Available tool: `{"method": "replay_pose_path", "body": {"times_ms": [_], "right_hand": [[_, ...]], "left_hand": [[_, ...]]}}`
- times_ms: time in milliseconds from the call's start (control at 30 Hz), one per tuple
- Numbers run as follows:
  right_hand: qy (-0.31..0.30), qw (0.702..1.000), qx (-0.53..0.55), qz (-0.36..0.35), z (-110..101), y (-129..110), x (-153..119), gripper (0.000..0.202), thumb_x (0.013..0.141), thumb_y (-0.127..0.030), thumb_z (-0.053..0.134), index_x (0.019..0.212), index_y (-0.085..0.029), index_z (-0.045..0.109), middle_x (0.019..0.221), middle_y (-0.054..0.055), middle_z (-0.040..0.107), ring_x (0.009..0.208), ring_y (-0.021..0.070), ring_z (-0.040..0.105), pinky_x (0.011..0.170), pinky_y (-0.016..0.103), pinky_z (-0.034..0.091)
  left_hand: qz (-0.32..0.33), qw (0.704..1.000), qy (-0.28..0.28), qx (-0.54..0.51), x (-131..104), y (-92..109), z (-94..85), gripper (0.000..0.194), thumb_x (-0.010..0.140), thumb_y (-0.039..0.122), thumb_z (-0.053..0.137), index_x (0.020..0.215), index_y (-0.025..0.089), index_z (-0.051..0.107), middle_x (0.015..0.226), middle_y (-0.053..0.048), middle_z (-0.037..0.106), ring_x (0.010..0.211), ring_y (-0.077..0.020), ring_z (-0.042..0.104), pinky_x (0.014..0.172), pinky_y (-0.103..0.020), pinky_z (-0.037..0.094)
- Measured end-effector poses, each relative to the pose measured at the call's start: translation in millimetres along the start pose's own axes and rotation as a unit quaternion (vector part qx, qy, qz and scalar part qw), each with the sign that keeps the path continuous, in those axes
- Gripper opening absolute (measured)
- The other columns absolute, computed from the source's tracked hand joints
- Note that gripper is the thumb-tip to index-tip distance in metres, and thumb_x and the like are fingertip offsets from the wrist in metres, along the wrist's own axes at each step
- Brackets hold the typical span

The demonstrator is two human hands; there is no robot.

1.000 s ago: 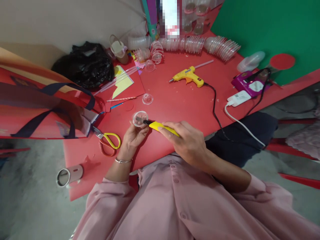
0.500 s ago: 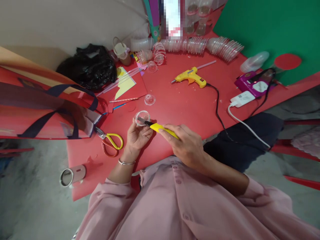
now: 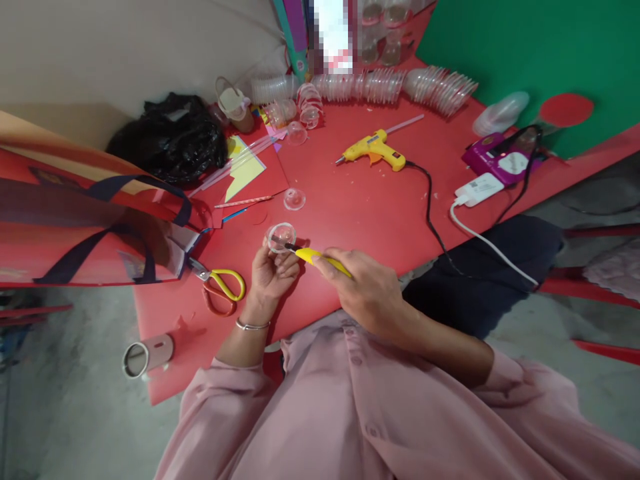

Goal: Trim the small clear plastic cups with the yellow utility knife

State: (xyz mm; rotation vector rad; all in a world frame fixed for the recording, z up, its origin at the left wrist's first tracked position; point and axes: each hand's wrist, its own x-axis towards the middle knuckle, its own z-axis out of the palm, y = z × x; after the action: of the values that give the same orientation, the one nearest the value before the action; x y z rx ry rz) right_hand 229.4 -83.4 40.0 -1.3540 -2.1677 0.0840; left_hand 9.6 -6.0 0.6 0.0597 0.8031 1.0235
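Note:
Pinched in the fingers of my left hand [image 3: 273,270] is a small clear plastic dome lid [image 3: 283,235], raised over the table. My right hand [image 3: 367,290] grips a yellow utility knife [image 3: 325,261]. Its dark blade lies against or inside the lid; I cannot tell whether it cuts into the plastic. Another clear dome lid [image 3: 295,199] rests on the table just beyond. Left of my left wrist lie scissors [image 3: 225,287] with one yellow and one reddish-orange handle.
A yellow glue gun [image 3: 375,150] lies on the red table [image 3: 345,207], its cord trailing right. Stacked clear lids [image 3: 380,87] line the back. A black plastic bag [image 3: 170,137] and a large carry bag [image 3: 90,227] stand left. A purple box [image 3: 500,160] sits right; a metal tumbler [image 3: 147,355] lies front left.
The view has shifted slightly, so the things at the back appear a little further left. Both hands keep their holds, and the knife blade remains at the lid.

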Motion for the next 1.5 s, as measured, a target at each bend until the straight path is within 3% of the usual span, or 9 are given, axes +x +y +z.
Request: {"method": "replay_pose_path", "body": {"times_ms": [500,700,967,1333,1500], "right_hand": [[0.024,0.999,-0.031,-0.024,1.0,4.3,5.8,0.037,0.102,-0.017,0.055,0.137,-0.025,0.065,0.135,0.004,0.070,0.096,0.0178,0.062,0.080,0.032,0.050],[0.026,0.999,0.005,-0.018,6.6,6.0,2.0,0.042,0.103,-0.017,0.052,0.143,-0.026,0.061,0.136,0.003,0.069,0.105,0.0175,0.064,0.083,0.030,0.051],[0.025,0.999,0.030,-0.013,12.2,0.6,0.0,0.042,0.101,-0.013,0.054,0.140,-0.025,0.063,0.132,0.005,0.071,0.101,0.0174,0.065,0.083,0.030,0.052],[0.022,0.999,0.025,-0.024,12.8,2.6,-1.8,0.042,0.102,-0.016,0.054,0.142,-0.027,0.061,0.133,0.005,0.071,0.100,0.0168,0.066,0.084,0.029,0.052],[0.037,0.997,0.071,0.003,9.7,5.0,0.8,0.039,0.101,-0.015,0.056,0.137,-0.025,0.065,0.131,0.004,0.072,0.106,0.0168,0.067,0.088,0.028,0.053]], "left_hand": [[-0.027,0.998,-0.037,-0.032,0.2,-0.5,3.8,0.044,0.096,0.041,0.068,0.068,0.019,0.042,0.057,0.005,0.035,0.044,-0.0058,0.036,0.037,-0.016,0.029],[0.007,1.000,-0.016,-0.009,0.6,-3.4,6.1,0.043,0.096,0.049,0.067,0.072,0.018,0.049,0.064,0.003,0.045,0.046,-0.0050,0.038,0.039,-0.016,0.031],[0.014,1.000,0.006,0.002,1.2,0.8,6.2,0.054,0.102,0.057,0.052,0.067,0.017,0.050,0.055,0.003,0.040,0.042,-0.0047,0.033,0.035,-0.015,0.027],[0.013,1.000,-0.022,0.003,3.5,0.7,0.8,0.052,0.098,0.060,0.058,0.068,0.017,0.053,0.056,0.003,0.039,0.041,-0.0049,0.033,0.035,-0.015,0.026],[0.011,1.000,-0.024,0.008,2.3,0.5,0.1,0.052,0.098,0.062,0.056,0.072,0.017,0.056,0.056,0.003,0.041,0.042,-0.0054,0.033,0.036,-0.016,0.028]]}}
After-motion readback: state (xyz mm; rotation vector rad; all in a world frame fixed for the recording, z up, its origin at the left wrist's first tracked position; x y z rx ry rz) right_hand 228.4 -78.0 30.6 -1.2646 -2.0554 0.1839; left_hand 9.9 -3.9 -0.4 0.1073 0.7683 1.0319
